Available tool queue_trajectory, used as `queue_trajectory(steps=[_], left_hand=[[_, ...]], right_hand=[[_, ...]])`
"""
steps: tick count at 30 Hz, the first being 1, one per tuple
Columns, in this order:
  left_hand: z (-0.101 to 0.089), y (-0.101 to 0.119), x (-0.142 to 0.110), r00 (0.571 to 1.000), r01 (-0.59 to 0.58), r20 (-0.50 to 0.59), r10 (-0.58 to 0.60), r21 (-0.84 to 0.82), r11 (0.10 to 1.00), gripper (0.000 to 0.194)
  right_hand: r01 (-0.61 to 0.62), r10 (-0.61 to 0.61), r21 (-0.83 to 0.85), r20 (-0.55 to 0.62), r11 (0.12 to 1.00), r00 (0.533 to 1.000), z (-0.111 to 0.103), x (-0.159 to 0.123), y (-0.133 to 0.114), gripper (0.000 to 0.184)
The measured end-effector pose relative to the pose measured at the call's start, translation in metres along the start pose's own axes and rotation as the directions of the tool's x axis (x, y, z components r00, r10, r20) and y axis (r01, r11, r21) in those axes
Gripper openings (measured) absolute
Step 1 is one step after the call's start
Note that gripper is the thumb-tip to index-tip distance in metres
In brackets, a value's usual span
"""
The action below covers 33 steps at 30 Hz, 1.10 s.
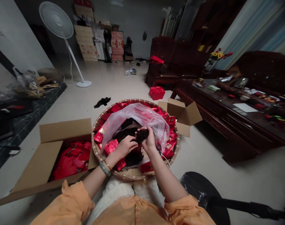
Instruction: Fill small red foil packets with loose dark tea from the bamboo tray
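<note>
Cupped in my right hand [149, 140] is a clump of dark loose tea leaves [142, 134]. My left hand [126, 145] is beside it, its bent fingertips close together at the clump's left side; whether they pinch anything is too small to tell. Both hands are above an opened clear plastic bag [135, 112] with more dark leaves [134, 157] in it. The bag lies in a round woven bamboo basket [133, 178] in front of my lap. Red foil packets [111, 146] surround the bag inside the basket.
On the left, an open cardboard box [65, 126] holds many red packets [73, 157]. Another open box [190, 114] and a red box [156, 92] lie beyond the basket. A dark wooden table [203, 103] stands right, a black round base [200, 193] front right, a white fan [83, 83] behind.
</note>
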<state>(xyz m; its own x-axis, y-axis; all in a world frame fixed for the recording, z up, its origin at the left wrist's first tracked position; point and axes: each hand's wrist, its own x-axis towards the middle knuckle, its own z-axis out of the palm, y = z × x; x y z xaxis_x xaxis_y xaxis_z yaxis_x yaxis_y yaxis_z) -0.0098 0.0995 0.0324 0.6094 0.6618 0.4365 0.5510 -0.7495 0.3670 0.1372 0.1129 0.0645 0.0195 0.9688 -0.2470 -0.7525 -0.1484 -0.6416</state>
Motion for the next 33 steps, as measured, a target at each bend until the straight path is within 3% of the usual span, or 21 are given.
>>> queue_trajectory(steps=[13, 25, 33], left_hand=[[0.019, 0.005, -0.002, 0.992, 0.001, -0.125, 0.002, 0.023, 1.0, 0.013], [0.024, 0.009, -0.003, 0.987, 0.021, -0.159, -0.01, 0.065, 0.998, 0.013], [0.025, 0.009, -0.006, 0.986, 0.056, -0.162, -0.043, 0.074, 0.996, 0.014]], right_hand=[[0.2, -0.242, -0.239, -0.161, 0.95, 0.957, -0.002, 0.006, 0.012, 0.029], [0.297, -0.351, -0.296, -0.147, 0.908, 0.925, -0.008, 0.008, 0.015, 0.025], [0.267, -0.31, -0.391, -0.049, 0.881, 0.95, -0.015, 0.008, 0.017, 0.032]])
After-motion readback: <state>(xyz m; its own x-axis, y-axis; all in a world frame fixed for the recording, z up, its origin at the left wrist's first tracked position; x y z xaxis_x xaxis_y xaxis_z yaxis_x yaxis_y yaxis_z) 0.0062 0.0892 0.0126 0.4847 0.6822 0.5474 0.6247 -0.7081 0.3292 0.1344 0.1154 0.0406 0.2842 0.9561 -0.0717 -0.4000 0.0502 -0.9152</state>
